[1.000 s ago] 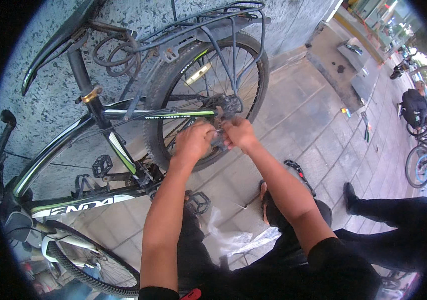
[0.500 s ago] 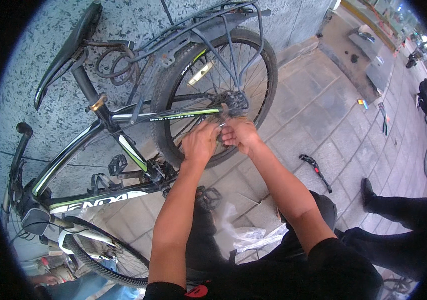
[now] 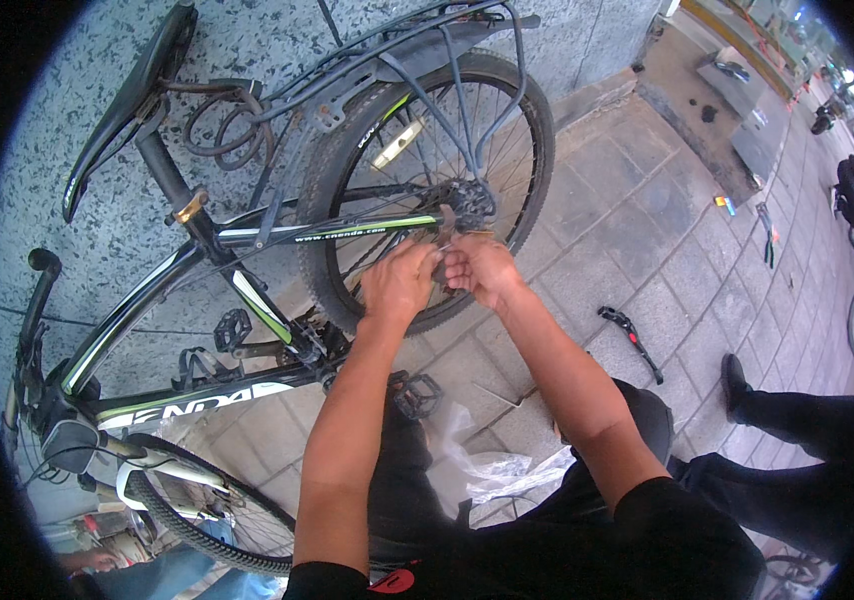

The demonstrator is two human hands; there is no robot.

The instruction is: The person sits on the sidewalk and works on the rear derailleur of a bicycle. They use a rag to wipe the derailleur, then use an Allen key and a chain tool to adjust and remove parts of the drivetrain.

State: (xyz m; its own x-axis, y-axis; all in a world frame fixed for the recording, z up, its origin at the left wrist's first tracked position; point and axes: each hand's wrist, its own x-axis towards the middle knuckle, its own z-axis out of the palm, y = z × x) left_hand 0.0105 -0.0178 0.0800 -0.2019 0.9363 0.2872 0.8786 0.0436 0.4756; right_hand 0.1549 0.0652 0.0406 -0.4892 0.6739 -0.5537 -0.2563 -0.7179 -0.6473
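A black bicycle with green and white trim, its frame (image 3: 247, 232) tilted in view, stands against a speckled wall. Both my hands are at the rear wheel (image 3: 544, 165), just below the hub and the rear end of the frame. My left hand (image 3: 397, 285) is closed, thumb and fingers pinched together. Close beside it, my right hand (image 3: 482, 272) has its fingers curled in. A small pale, shiny piece shows between the fingertips, too small to name. A dark part by the axle is partly hidden behind my fingers.
On the paving right of me lies a black and red kickstand (image 3: 634, 345). A thin L-shaped rod (image 3: 499, 397) and clear plastic wrap (image 3: 492, 470) lie near my knees. Farther off are a tool with dark handles (image 3: 769, 238) and a person's dark-trousered leg (image 3: 797, 415).
The bicycle sits very slightly farther left in view. My hands stay together at the same spot, with only small finger shifts.
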